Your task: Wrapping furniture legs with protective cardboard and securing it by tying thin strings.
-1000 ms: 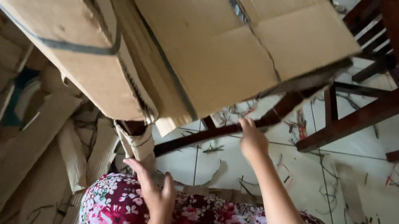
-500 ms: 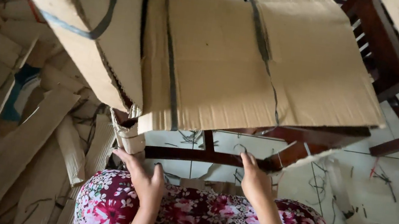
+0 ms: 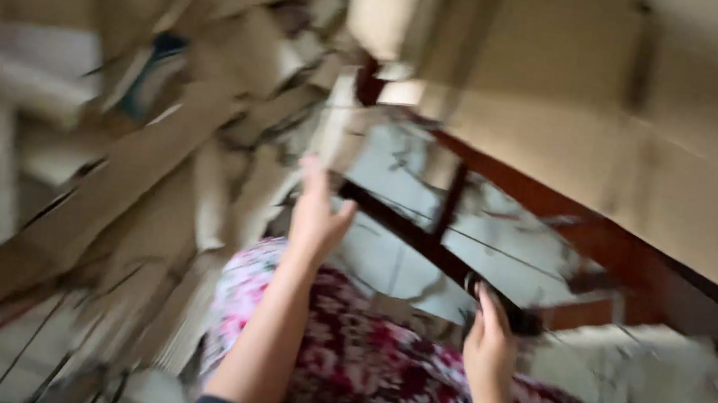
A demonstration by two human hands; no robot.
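Note:
The view is blurred by motion. My left hand [image 3: 317,210] is raised with fingers apart, close to a rolled strip of cardboard [image 3: 338,133] beside a dark wooden chair leg; I cannot tell if it touches it. My right hand [image 3: 491,337] rests on the chair's dark lower rung [image 3: 428,244], fingers curled over its end. Large flat cardboard sheets [image 3: 666,151] lie stacked on the wooden chair above the rung. My lap in a red floral fabric [image 3: 374,363] is below both hands.
A heap of long cardboard strips and scraps [image 3: 111,167] fills the left side. Pale floor tiles [image 3: 388,262] with thin dark debris show under the chair and at the right. A red-brown chair rail [image 3: 580,228] runs diagonally under the sheets.
The camera swung left and tilted, blurring everything. My left hand lifted up off my lap toward the cardboard roll. My right hand stays at the chair rung.

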